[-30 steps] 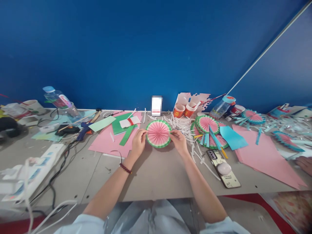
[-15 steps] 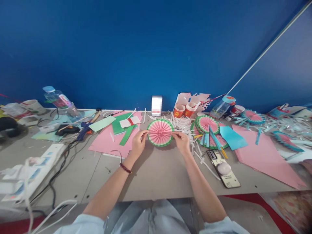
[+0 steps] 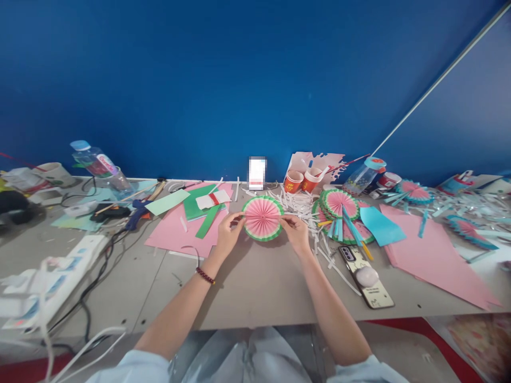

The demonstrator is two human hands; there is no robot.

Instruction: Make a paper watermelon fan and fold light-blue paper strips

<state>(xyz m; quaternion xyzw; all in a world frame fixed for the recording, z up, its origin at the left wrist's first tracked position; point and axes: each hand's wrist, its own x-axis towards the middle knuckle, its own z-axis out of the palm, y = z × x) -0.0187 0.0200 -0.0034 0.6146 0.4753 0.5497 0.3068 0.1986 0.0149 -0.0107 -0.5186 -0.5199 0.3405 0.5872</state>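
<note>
A round pleated paper fan (image 3: 263,218), pink inside with a green rim like a watermelon slice, is held up in front of me above the table. My left hand (image 3: 231,230) pinches its left edge between thumb and fingers. On the opposite edge my right hand (image 3: 296,232) has a like pinch. Just right of that hand lies a heap of white paper strips (image 3: 300,205). Beyond it rest more watermelon fans (image 3: 339,205) with blue and yellow handles. Left of my left hand are pink sheets (image 3: 167,234) with a green strip (image 3: 208,221) on top.
Red paper cups (image 3: 294,182) stand at the back near a lit phone (image 3: 256,173). A second phone (image 3: 367,276) lies at right, by a blue sheet (image 3: 382,225) and pink paper (image 3: 435,255). At left are a power strip (image 3: 59,276), cables and a tilted bottle (image 3: 96,159).
Both hands have drawn very slightly closer together on the fan's edges, and the fan has shifted a little. The things on the table stay where they were.
</note>
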